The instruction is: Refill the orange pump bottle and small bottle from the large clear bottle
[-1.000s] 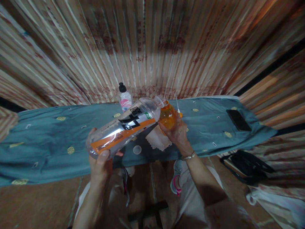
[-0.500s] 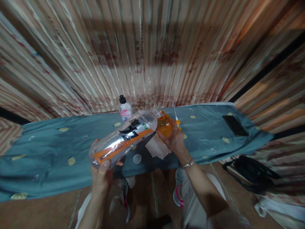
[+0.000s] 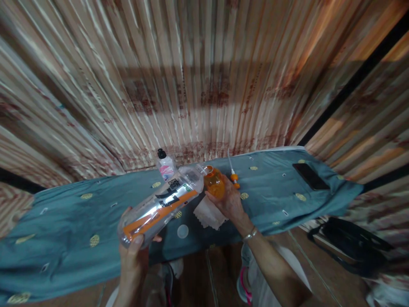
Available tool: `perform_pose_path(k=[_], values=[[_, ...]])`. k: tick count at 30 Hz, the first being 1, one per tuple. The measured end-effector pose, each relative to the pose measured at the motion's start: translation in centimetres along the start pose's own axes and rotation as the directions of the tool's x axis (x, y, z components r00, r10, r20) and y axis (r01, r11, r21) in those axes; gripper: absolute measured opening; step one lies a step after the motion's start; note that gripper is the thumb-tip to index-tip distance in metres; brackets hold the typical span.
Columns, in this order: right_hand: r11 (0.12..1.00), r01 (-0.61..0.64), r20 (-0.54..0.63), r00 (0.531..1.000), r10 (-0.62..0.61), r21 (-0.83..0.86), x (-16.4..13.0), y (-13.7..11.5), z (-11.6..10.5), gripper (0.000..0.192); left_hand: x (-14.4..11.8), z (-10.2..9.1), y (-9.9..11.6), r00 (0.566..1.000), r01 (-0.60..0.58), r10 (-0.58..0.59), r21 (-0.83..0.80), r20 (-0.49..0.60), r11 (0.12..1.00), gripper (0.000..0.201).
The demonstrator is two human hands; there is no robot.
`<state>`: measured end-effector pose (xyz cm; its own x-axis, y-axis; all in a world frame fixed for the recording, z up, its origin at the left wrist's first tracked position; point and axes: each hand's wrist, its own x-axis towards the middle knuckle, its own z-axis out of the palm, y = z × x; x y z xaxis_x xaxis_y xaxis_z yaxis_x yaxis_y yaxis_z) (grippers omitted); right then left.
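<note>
Here I see the left hand (image 3: pixel 132 251) wrapped around the base of a big clear bottle (image 3: pixel 161 204) with an orange-and-black label, fingers closed on it from below, thumb on top. The bottle is tipped so its open mouth points up and away, meeting the neck of a small orange bottle (image 3: pixel 214 183). The right hand (image 3: pixel 228 202) grips that small bottle, fingers closed around its lower body, and steadies it upright just above the counter (image 3: pixel 64 213), near the middle of its far edge. I judge the mouth-to-mouth tilt lets liquid pass from one to the other, though I cannot make out any stream. Under the two bottles a pale cloth (image 3: pixel 209 213) lies on the teal cover, likely placed to catch drips, with a round cap (image 3: pixel 182 231) close by toward the near edge. A pink-labelled bottle (image 3: pixel 165 166) stands at the far edge, and a dark phone (image 3: pixel 309 176) rests near the right end, well apart.
</note>
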<state>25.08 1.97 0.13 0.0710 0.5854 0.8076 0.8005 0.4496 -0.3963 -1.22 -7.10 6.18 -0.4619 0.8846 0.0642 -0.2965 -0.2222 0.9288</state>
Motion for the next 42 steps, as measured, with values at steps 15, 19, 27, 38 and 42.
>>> perform_pose_path(k=[15, 19, 27, 38, 42], values=[[0.999, 0.021, 0.003, 1.0, -0.021, 0.04, -0.1, 0.4, -0.2, 0.086, -0.2, 0.5, 0.2, 1.0, 0.011, -0.012, 0.02, 0.013, 1.0, 0.064], [0.997, -0.003, 0.017, 1.0, 0.001, 0.082, -0.3, 0.6, 0.0, 0.085, 0.6, 0.0, -0.4, 1.0, 0.019, -0.018, 0.009, -0.017, 1.0, 0.072], [0.996, -0.048, 0.057, 0.997, 0.044, 0.073, 0.1, 0.1, -0.6, 0.081, 1.0, 0.1, -1.2, 1.0, 0.025, -0.025, -0.02, -0.011, 0.999, 0.071], [0.996, -0.054, 0.037, 0.998, 0.052, 0.071, 0.2, 0.4, -0.7, 0.075, 1.0, 1.1, -1.5, 0.997, 0.077, -0.079, -0.095, -0.022, 0.993, 0.064], [0.992, -0.097, 0.041, 0.995, 0.094, 0.075, 0.3, 0.4, -1.0, 0.073, 1.1, 1.3, -1.6, 0.99, 0.14, -0.14, -0.108, 0.013, 0.984, 0.058]])
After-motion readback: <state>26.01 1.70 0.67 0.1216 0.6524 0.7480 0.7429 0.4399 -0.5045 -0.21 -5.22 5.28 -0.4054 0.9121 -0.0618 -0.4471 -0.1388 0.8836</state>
